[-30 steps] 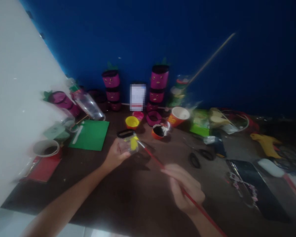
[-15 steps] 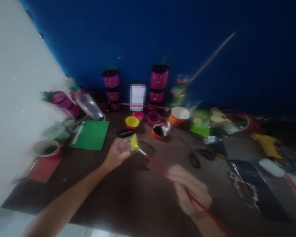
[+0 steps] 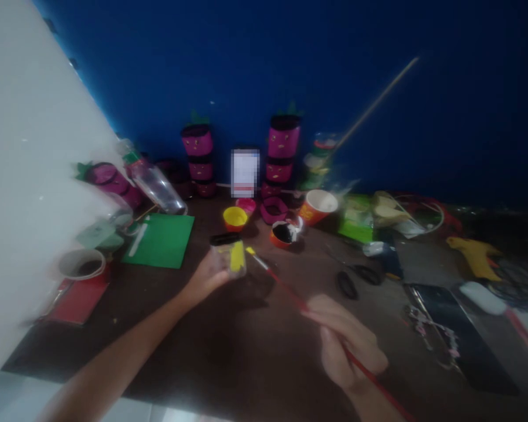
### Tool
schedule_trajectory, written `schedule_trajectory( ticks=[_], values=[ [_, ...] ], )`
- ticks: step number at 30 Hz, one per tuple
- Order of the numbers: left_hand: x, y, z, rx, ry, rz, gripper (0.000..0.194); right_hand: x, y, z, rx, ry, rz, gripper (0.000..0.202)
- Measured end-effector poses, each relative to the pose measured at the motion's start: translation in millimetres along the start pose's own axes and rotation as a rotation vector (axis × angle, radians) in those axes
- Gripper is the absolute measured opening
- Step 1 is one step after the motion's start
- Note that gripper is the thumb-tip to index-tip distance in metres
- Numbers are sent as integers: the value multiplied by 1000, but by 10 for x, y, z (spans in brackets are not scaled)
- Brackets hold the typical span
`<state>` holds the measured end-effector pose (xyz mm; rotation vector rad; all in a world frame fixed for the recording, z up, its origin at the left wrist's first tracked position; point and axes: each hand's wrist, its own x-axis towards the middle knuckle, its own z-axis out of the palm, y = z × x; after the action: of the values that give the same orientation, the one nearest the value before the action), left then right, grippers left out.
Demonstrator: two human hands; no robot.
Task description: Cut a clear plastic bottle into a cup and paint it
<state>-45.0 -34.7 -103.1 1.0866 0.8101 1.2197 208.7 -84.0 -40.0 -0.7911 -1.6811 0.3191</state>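
Left hand (image 3: 206, 275) grips a jar (image 3: 229, 255); right hand (image 3: 349, 346) pinches a brush (image 3: 290, 290); the far card's (image 3: 245, 173) writing is blurred.

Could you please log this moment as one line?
left hand: holds jar | right hand: holds paintbrush | brush tip: beside jar's yellow patch | table: cluttered

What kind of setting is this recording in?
Probably a home craft table set against a blue wall. Stacked pink painted pots with faces stand at the back, small paint cups sit mid-table, and the right hand holds a red paintbrush near a clear jar in the left hand.
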Motion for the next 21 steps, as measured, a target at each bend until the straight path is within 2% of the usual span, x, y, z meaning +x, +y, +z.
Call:
schedule_trajectory(
  ticks=[3, 10, 14, 21],
  values=[
    [-23, 1, -27, -71, -70, -36, 59, -8, -7, 7, -14, -42, 12, 29],
    [-26, 6, -21, -210, -81, -58, 55, -43, -50, 26, -24, -92, 2, 31],
    [-18, 30, 2, -212, -98, -86, 55, -53, -70, 48, -35, -121, -19, 32],
    [-25, 31, 6, -193, -81, -57, 58, -26, -69, 63, -56, -129, -29, 30]
  ],
)
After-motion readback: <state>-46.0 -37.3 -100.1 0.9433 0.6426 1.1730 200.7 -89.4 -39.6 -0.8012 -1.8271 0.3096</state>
